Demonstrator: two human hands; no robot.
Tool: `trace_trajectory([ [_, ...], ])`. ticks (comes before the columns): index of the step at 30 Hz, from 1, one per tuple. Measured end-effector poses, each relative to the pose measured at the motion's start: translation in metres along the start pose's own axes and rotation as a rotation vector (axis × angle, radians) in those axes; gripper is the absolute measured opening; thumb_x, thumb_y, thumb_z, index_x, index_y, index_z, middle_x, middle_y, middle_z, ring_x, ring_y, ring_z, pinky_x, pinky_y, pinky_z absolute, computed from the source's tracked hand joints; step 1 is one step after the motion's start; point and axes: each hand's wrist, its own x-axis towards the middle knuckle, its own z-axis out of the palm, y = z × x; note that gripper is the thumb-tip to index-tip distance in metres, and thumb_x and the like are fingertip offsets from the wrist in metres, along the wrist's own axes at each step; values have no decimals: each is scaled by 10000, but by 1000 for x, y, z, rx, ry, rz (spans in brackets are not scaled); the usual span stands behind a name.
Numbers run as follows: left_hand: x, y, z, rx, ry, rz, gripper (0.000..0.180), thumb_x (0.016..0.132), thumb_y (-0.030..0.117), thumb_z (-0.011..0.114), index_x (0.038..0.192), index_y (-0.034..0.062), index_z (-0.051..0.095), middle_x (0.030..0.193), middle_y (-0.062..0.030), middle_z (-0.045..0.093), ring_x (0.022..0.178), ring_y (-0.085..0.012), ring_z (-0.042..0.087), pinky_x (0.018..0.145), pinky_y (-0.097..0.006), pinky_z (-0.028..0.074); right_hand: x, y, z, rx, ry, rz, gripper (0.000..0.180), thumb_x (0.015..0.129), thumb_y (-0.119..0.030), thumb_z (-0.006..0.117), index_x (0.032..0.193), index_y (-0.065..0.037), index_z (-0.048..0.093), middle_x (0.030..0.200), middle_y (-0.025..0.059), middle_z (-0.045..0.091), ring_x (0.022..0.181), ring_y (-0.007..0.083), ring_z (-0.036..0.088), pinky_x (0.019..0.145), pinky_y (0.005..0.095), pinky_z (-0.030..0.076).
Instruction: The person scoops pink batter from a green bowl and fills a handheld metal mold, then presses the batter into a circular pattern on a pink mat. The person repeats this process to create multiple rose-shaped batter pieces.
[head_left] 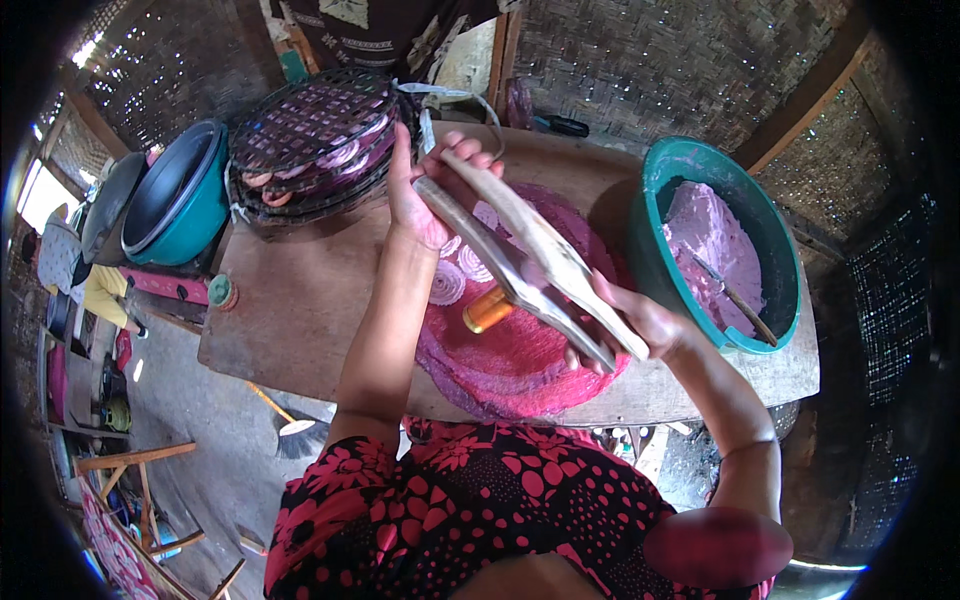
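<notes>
A hand press with two long wooden handles (pixel 530 230) and a brass-coloured cylinder (pixel 488 310) is between my hands, slanting from far left to near right. My left hand (pixel 425 195) has its palm against the far handle ends, its fingers curling behind them and its thumb raised. My right hand (pixel 640 318) is closed around the near ends. The cylinder hangs over a round tray covered in pink-red mesh (pixel 490 375). Several pale pink dough spirals (pixel 447 283) lie on the tray's far left part; the handles hide some of them.
A green tub of pink dough (pixel 715 235) with a stick-like tool (pixel 740 305) stands at the right of the wooden table (pixel 290 300). Stacked woven trays (pixel 315 135) with pink spirals are at the far left, beside a teal basin (pixel 180 200). Another person (pixel 60 250) is at left.
</notes>
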Motion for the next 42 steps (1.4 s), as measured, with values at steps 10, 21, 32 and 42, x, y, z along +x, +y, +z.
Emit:
trace_trajectory([
  [10,-63,23,-135,-169,29,324,505,917,648,482,867,148,529,798,29,496,780,-163,503,822,-381,408,85,-6,26,-552,199,238,830,885,-829,205,848,-84,570,601,25,484,466,140,521,409,282,424],
  [21,-50,31,-87,-194,-100,371,547,915,685,454,803,156,536,746,24,510,735,-164,512,802,-379,424,57,-33,58,-620,284,163,828,903,-809,209,819,-69,572,558,18,459,430,127,466,369,303,367],
  [32,-50,32,-70,-159,41,278,575,899,723,420,754,170,490,693,27,491,676,-164,492,742,-391,406,47,-33,66,-614,394,220,840,929,-769,257,741,-28,606,516,63,495,426,169,513,401,320,400],
  [42,-39,52,-60,-6,123,265,606,907,733,368,722,170,494,631,33,471,607,-156,457,698,-370,389,69,-14,51,-524,371,93,743,938,-739,329,831,-45,572,537,33,497,406,125,489,361,277,386],
])
